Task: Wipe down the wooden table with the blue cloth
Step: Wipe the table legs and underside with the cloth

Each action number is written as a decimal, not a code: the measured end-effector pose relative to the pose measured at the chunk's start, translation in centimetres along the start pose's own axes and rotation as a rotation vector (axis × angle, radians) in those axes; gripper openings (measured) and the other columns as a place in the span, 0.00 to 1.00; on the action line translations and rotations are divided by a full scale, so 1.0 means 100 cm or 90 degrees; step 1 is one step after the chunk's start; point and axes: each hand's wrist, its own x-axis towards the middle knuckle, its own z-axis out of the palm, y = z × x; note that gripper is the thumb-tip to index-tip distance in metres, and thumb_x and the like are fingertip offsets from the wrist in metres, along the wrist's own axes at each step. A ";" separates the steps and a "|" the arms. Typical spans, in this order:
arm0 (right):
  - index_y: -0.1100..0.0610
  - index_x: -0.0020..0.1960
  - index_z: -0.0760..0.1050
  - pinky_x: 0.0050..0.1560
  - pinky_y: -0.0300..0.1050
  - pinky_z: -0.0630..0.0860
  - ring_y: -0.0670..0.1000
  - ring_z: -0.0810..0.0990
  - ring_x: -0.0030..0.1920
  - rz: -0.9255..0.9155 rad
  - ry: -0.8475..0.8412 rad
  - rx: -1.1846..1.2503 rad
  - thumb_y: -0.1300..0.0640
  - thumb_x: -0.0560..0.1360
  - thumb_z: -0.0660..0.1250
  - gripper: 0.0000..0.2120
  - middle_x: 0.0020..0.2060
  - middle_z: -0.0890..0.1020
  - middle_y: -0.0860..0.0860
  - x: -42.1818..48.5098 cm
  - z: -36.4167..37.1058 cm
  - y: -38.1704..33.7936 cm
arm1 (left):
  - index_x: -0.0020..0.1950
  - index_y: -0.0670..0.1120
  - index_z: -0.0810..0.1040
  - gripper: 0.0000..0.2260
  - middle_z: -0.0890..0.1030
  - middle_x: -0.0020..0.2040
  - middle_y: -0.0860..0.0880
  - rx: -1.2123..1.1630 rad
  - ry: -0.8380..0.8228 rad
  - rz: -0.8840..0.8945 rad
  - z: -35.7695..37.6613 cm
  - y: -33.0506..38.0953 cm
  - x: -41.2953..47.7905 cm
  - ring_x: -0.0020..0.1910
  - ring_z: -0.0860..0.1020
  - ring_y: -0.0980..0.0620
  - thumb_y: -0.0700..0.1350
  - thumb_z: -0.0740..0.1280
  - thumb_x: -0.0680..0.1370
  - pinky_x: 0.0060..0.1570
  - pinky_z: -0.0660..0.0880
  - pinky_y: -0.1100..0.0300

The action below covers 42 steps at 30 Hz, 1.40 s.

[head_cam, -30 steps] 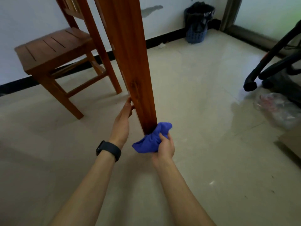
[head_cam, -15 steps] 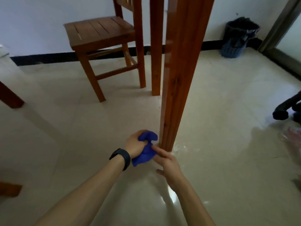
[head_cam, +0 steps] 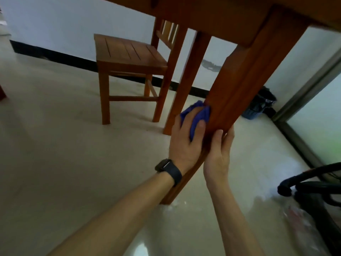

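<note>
Head view, from low beside the reddish-brown wooden desk, looking along its square near leg down to the pale glossy tiled floor.

The soft, crumpled blue cloth sits bunched about halfway up the near leg, against its left face. The left hand, which wears a dark wristwatch, grips it. Its fingers are curled over the wad and its thumb pins the cloth to the wood. The right hand holds the same leg just below and beside the cloth. The thumb lies on the near face and the fingers wrap round the far side, out of sight.

Handling, as judged:
- The cloth looks light, limp and easily compressed, so it should follow the corners of the leg.
- It is best held as a palm-sized wad, with the loose ends tucked in so that none trail.
- The varnished leg appears rigid and smooth. The cloth should slide on it under moderate pressure, and the steadying hand counters any rocking of the desk.

Background:
- A slatted brown wooden chair stands well apart, by the white wall.
- A blue plastic waste basket with a black liner stands behind the leg.
- The black base of a wheeled chair is at the lower right.
</note>
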 end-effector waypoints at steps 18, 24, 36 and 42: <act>0.32 0.76 0.51 0.68 0.53 0.73 0.39 0.75 0.62 0.150 -0.153 -0.089 0.39 0.78 0.60 0.30 0.71 0.69 0.37 -0.004 -0.036 -0.031 | 0.65 0.60 0.73 0.16 0.73 0.65 0.57 -0.159 0.020 0.051 -0.034 0.095 0.074 0.59 0.72 0.65 0.55 0.69 0.78 0.51 0.70 0.77; 0.35 0.77 0.51 0.69 0.50 0.72 0.42 0.72 0.68 0.119 -0.110 -0.106 0.43 0.81 0.56 0.27 0.73 0.68 0.39 -0.001 -0.033 -0.016 | 0.73 0.64 0.62 0.20 0.68 0.69 0.52 -0.031 -0.058 0.075 -0.013 0.051 0.043 0.62 0.70 0.58 0.56 0.61 0.82 0.55 0.69 0.70; 0.33 0.76 0.35 0.67 0.47 0.70 0.41 0.67 0.64 -0.006 0.025 -0.241 0.44 0.83 0.52 0.30 0.69 0.61 0.34 -0.025 0.004 0.024 | 0.77 0.58 0.61 0.22 0.73 0.65 0.51 0.150 -0.117 -0.131 -0.050 -0.066 -0.009 0.56 0.76 0.58 0.55 0.57 0.83 0.53 0.72 0.69; 0.38 0.78 0.37 0.64 0.48 0.76 0.43 0.76 0.60 -0.020 0.007 -0.277 0.49 0.83 0.52 0.30 0.68 0.66 0.38 -0.031 -0.002 0.034 | 0.76 0.64 0.56 0.20 0.65 0.71 0.51 0.120 -0.055 0.014 -0.007 -0.031 -0.024 0.61 0.69 0.57 0.55 0.55 0.83 0.58 0.69 0.67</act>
